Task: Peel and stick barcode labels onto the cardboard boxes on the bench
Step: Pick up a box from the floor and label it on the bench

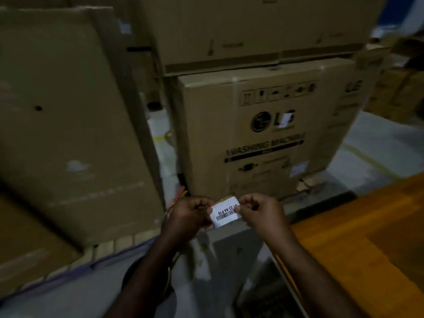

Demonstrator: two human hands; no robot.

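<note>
Dim warehouse floor (pixel 376 143) carries stacked cardboard. From the head view, a tall box (pixel 68 115) stands at left. An LG box (pixel 257 157) printed "WASHING MACHINE" stands ahead, with another box (pixel 252 26) on top of it. A small white sticker (pixel 287 119) sits over the LG logo. At right lies an orange wooden top (pixel 367 237).

Low in the middle, both hands meet in front of the LG box. The left hand (pixel 188 214) and right hand (pixel 261 212), fingers curled, each pinch one end of a white barcode label (pixel 226 213), held in the air between them. Its print faces the camera.
</note>
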